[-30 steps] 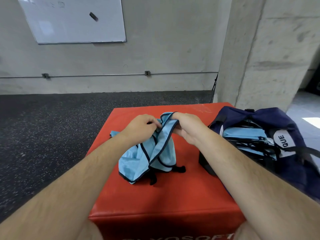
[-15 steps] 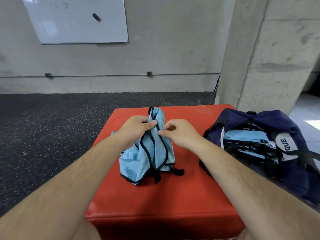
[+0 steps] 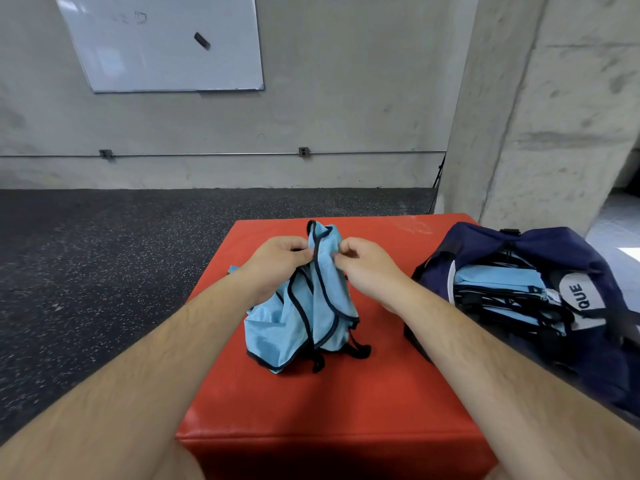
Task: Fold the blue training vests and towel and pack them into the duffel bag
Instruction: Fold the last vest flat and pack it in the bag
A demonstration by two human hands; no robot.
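Note:
A light blue training vest [image 3: 304,317] with dark trim hangs bunched over the red padded box [image 3: 332,407], its lower part resting on the box top. My left hand [image 3: 277,261] grips the vest's upper edge from the left. My right hand [image 3: 363,265] pinches the same upper edge from the right. The navy duffel bag [image 3: 540,292] lies open at the right on the box, with folded light blue vests [image 3: 498,282] stacked inside. No towel can be told apart.
Dark speckled rubber floor [image 3: 104,271] surrounds the box on the left and behind. A concrete pillar [image 3: 540,116] rises behind the bag. A whiteboard [image 3: 162,43] hangs on the back wall.
Both hands raised the vest's top edge and drew close together, so the vest went from spread between them to hanging upright. The view shifted slightly.

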